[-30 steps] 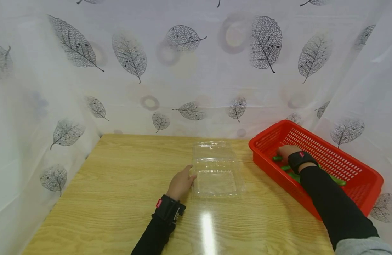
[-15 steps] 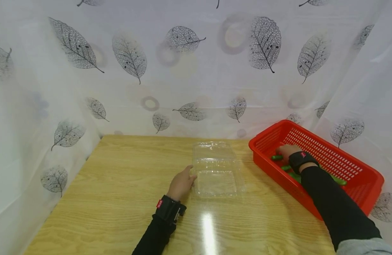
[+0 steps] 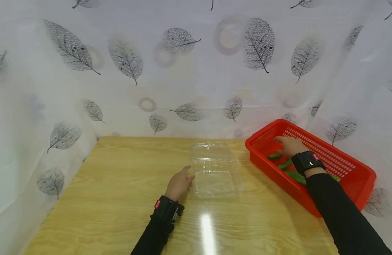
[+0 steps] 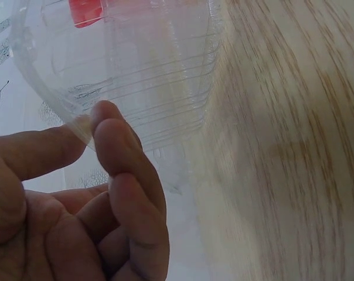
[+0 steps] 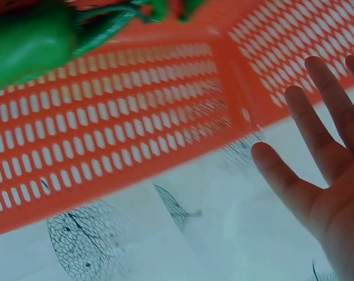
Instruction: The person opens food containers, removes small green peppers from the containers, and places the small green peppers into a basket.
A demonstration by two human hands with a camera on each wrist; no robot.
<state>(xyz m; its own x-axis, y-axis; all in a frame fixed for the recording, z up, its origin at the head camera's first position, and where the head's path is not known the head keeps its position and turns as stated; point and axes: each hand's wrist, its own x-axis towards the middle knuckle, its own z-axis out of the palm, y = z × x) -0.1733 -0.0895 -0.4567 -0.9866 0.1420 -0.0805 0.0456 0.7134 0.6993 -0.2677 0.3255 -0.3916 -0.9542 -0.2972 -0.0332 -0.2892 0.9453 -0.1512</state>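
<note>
An opened clear plastic clamshell box [image 3: 215,182] lies on the table, its lid folded back toward the wall. At its left edge is my left hand [image 3: 178,184]; in the left wrist view, thumb and fingertips pinch the box's rim [image 4: 63,108]. My right hand [image 3: 290,146] is over the far end of a red plastic basket [image 3: 352,161], holding nothing. Its fingers [image 5: 282,175] are spread in the right wrist view. Several green peppers [image 3: 296,176] lie in the basket below and in front of that hand, partly hidden by the wrist and sleeve.
The wooden table [image 3: 119,184] reaches back to a leaf-printed white curtain [image 3: 189,78], which also hangs along both sides. The basket's raised, slotted walls stand at the table's right, a short gap from the clamshell box.
My right hand has risen off the pepper it was at and its fingers have spread, uncovering more peppers. The left hand keeps its place on the box. The head view has shifted slightly.
</note>
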